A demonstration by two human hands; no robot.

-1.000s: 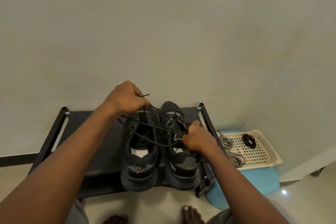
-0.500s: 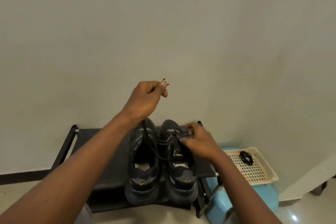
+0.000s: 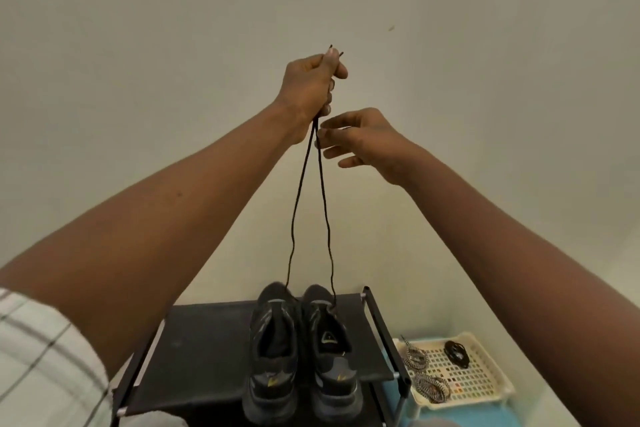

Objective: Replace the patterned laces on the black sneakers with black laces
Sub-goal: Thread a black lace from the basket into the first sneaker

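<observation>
Head view: I'm looking up along both raised arms against a plain wall, with the shoe rack low in frame.
Left hand [image 3: 311,87]: held high, fist curled round both ends of the black lace [image 3: 294,211], whose tips poke out above the thumb.
Right hand [image 3: 363,139]: fingers loosely spread, gripping nothing, with thumb and forefinger tips just beside the strands under the left hand.
Lace run: I see two slightly wavy strands dropping to the black sneakers [image 3: 301,350].
Sneakers: side by side, heels toward me, on the black shoe rack [image 3: 207,340].
Tray [image 3: 485,388]: cream and perforated, right of the rack on a blue stool [image 3: 485,416]. It holds two patterned laces [image 3: 415,357] and a coiled black lace [image 3: 457,352].
</observation>
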